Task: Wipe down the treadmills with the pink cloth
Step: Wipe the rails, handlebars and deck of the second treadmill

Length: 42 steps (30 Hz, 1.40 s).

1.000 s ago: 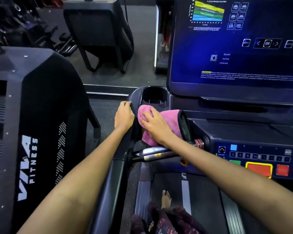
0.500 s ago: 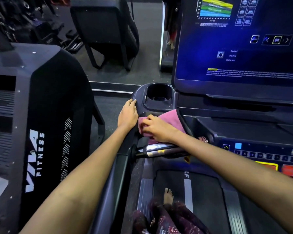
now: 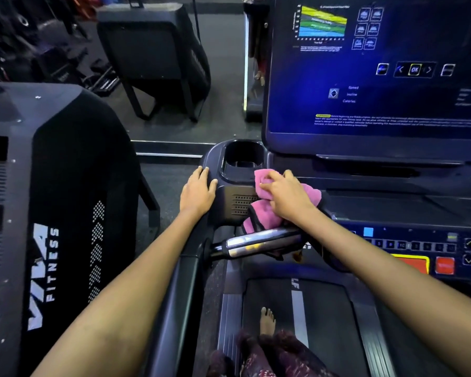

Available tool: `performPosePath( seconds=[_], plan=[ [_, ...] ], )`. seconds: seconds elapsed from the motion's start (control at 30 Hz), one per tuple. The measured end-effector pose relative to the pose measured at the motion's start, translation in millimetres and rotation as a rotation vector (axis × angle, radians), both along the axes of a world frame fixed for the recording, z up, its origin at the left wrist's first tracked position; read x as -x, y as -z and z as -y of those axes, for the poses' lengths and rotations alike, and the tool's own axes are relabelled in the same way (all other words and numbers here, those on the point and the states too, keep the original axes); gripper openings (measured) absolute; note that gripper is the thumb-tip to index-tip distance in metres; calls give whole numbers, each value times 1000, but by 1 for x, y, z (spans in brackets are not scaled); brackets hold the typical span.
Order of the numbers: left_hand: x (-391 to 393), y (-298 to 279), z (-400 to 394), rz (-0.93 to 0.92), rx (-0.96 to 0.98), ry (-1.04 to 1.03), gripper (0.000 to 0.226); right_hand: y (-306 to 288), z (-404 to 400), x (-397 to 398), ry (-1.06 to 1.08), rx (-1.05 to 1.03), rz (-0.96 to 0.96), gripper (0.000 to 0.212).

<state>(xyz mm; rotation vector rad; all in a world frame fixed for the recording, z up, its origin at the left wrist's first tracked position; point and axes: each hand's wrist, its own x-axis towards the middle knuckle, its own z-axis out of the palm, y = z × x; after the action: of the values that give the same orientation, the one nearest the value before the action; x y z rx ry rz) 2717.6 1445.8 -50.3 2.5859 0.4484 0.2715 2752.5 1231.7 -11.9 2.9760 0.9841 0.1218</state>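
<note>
Hands are working well apart on the treadmill console (image 3: 229, 202). The right hand (image 3: 286, 197) is gripping the pink cloth (image 3: 264, 213), fingers curled into a bunch of it, and pressing it against the console just below the cup holder (image 3: 242, 159), beside the speaker grille (image 3: 242, 204). Part of the cloth is hanging down onto the silver handlebar (image 3: 259, 242). The left hand (image 3: 199, 190) is lying flat, fingers straight, on the console's rounded left corner. The screen (image 3: 378, 72) is glowing blue above. One bare foot (image 3: 267, 321) is standing on the belt (image 3: 324, 322).
</note>
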Motion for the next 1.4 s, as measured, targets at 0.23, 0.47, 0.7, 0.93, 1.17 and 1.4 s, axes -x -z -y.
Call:
performPosePath(
  seconds=[0.23, 0.47, 0.7, 0.93, 1.17, 1.4],
  plan=[
    [-1, -2, 4, -9, -25, 3, 53, 1, -58, 19, -61, -80, -68, 43],
    [0, -3, 4, -4, 13, -5, 54, -2, -21, 9, -5, 28, -11, 41],
    [0, -2, 3, -17, -36, -14, 54, -3, -57, 26, -38, -34, 15, 33],
    [-1, 1, 2, -25, -20, -11, 54, 5, -34, 16, -33, -28, -40, 45],
    [-2, 0, 5, -9, -181, 39, 53, 5, -41, 33, 94, 80, 34, 37],
    [-5, 0, 2, -24, -231, 118, 53, -12, -53, 13, 7, -23, 4, 33]
  ],
)
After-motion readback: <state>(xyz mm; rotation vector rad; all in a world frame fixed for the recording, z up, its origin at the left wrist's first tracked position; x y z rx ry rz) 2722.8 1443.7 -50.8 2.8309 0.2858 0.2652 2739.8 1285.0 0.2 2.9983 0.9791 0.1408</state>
